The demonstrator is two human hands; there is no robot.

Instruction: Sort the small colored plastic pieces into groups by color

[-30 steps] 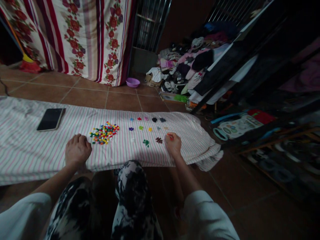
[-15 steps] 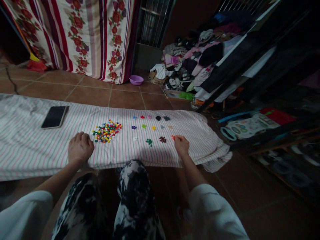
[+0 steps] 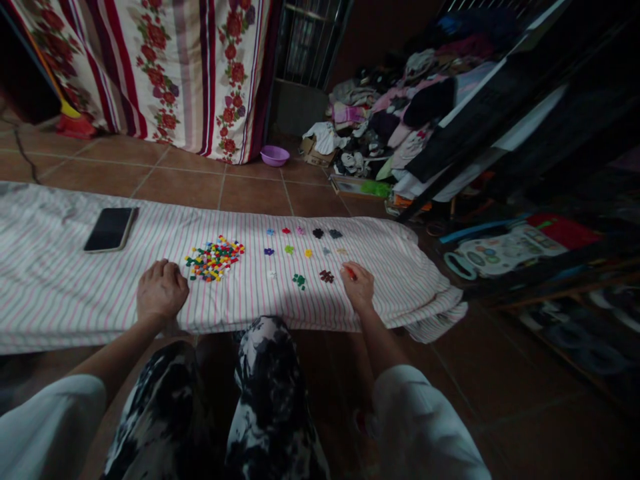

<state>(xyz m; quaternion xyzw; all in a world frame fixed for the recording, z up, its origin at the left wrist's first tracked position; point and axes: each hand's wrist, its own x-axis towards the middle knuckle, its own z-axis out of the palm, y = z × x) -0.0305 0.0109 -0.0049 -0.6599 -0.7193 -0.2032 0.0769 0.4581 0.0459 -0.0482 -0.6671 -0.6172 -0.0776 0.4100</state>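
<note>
On the striped cloth, my left hand rests with its fingers curled, just left of a mixed heap of small coloured pieces; whether anything is under its fingers is hidden. My right hand is closed on orange-red pieces at the right end of the front row. Beside it lies a brown cluster, then a green cluster and a white one. Behind these are two rows of small single-colour clusters, among them black, yellow and purple.
A phone lies on the left of the striped cloth. Beyond, on the tiled floor, are a purple basin and a large clothes pile. A rack with a toy panel stands at the right.
My right hand has shifted slightly left and turned, and the orange-red pieces now show within its fingers instead of beyond the fingertips. My left hand keeps its place.
</note>
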